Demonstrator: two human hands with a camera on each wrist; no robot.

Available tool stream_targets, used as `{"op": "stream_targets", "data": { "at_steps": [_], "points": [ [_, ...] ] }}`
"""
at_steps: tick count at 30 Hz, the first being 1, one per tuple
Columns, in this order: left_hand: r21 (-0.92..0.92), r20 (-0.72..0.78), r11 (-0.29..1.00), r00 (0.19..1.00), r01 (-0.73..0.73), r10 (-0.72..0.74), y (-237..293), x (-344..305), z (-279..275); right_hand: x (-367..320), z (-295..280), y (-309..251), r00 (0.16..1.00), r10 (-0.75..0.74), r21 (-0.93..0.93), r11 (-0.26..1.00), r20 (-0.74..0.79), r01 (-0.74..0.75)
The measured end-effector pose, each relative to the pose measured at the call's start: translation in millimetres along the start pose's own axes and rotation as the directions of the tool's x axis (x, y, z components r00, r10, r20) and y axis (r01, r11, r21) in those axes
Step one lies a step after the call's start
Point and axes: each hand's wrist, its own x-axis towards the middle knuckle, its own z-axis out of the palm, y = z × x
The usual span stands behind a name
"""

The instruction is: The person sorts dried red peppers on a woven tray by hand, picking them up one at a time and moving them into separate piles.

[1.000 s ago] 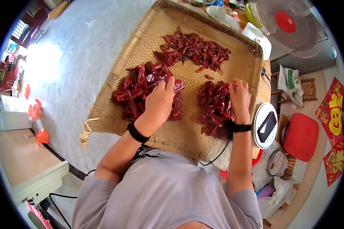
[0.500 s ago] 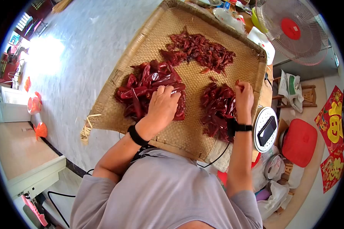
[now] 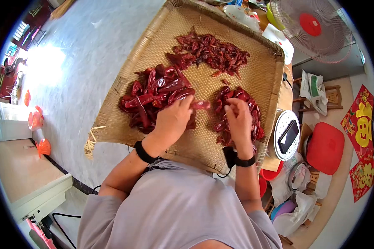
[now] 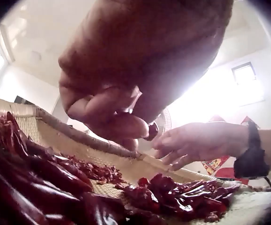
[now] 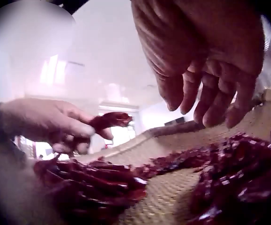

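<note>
My left hand (image 3: 172, 120) pinches a dark red dried chili pepper (image 3: 201, 105) between thumb and fingers. The pepper's free end points right, as the right wrist view also shows, its tip (image 5: 119, 118) broken or torn. Beneath that hand lies a heap of whole, glossy chilies (image 3: 143, 101). My right hand (image 3: 239, 122) hovers over a second heap of red chilies (image 3: 254, 110), its fingers loosely bent downward with nothing between them. Both heaps rest on a square woven bamboo tray (image 3: 195, 147). Farther back on it is a spread of smaller, shrivelled chili pieces (image 3: 214, 52).
Right of the tray, a phone (image 3: 288, 137) lies on a round white perforated lid (image 3: 280, 120). Behind it stands a fan (image 3: 309, 25), and a red stool (image 3: 326, 148) is farther right. Black straps circle both wrists, with a cable by the right one.
My right hand has left the right edge of its heap, where it pinched a small red piece, and moved left, fingers loosened. My left hand has lifted a chili off its heap, turning it rightward.
</note>
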Motion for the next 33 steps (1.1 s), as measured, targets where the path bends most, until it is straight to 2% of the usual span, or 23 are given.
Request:
{"op": "stream_targets", "data": {
  "at_steps": [1,2,5,8,13,16,17,19,20,22,24,26,27,30,31,32,33],
  "points": [
    [0.004,0.07,0.995,0.992,0.104,-0.104,5,7,-10,6,-7,6,0.995,-0.089,-0.185,0.98,-0.055,0.077],
    [0.024,0.038,0.994,0.993,0.11,-0.111,3,10,-10,10,-12,11,0.979,-0.182,-0.367,0.92,-0.09,0.137],
    [0.106,-0.034,0.989,0.994,0.106,-0.103,0,14,-9,19,-14,34,0.979,-0.188,-0.474,0.871,-0.084,0.126],
    [0.079,0.03,0.993,0.995,0.089,-0.092,-3,9,-5,23,-10,58,0.983,-0.185,-0.61,0.777,0.014,0.155],
    [-0.039,-0.034,0.999,0.999,0.013,-0.015,-2,-1,-3,23,-20,52,0.971,-0.233,-0.513,0.84,-0.047,0.177],
    [-0.189,-0.028,0.981,0.999,-0.051,0.046,1,-3,-4,13,-26,29,0.911,-0.287,-0.363,0.916,-0.296,0.171],
    [-0.244,-0.029,0.968,0.998,-0.063,0.058,5,-4,-3,8,-26,20,0.878,-0.329,-0.341,0.916,-0.348,0.209],
    [-0.339,0.025,0.939,0.997,-0.058,0.071,14,-4,-5,-6,-23,-6,0.852,-0.395,-0.341,0.898,-0.344,0.279],
    [-0.361,-0.041,0.926,0.994,-0.113,0.105,19,-4,-3,-14,-20,-17,0.837,-0.426,-0.34,0.887,-0.343,0.312],
    [-0.392,-0.176,0.891,0.969,-0.229,0.172,31,-2,1,-25,-9,-34,0.875,-0.411,-0.177,0.91,-0.256,0.375],
    [-0.388,-0.108,0.901,0.98,-0.195,0.165,33,-5,0,-33,7,-40,0.883,-0.434,-0.025,0.899,-0.178,0.437],
    [-0.35,-0.057,0.92,0.985,-0.175,0.166,21,-6,11,-45,15,-50,0.947,-0.314,0.164,0.933,-0.063,0.32],
    [-0.353,-0.029,0.925,0.99,-0.14,0.138,17,-7,11,-46,16,-48,0.947,-0.322,0.163,0.934,0.001,0.318],
    [-0.261,-0.096,0.961,0.993,-0.087,0.064,7,-8,8,-49,19,-33,0.98,-0.199,0.138,0.97,-0.017,0.199],
    [-0.32,-0.107,0.947,0.994,-0.035,0.001,3,-8,3,-47,20,-25,0.986,-0.165,0.026,0.986,-0.029,0.166],
    [-0.264,-0.189,0.96,0.981,-0.093,0.043,-5,-6,3,-47,23,-17,0.994,-0.106,-0.041,0.994,-0.026,0.104],
    [-0.269,-0.21,0.962,0.978,-0.055,-0.003,-9,-4,0,-46,24,-11,1.0,-0.023,-0.088,0.996,0.017,0.025]
  ]
}}
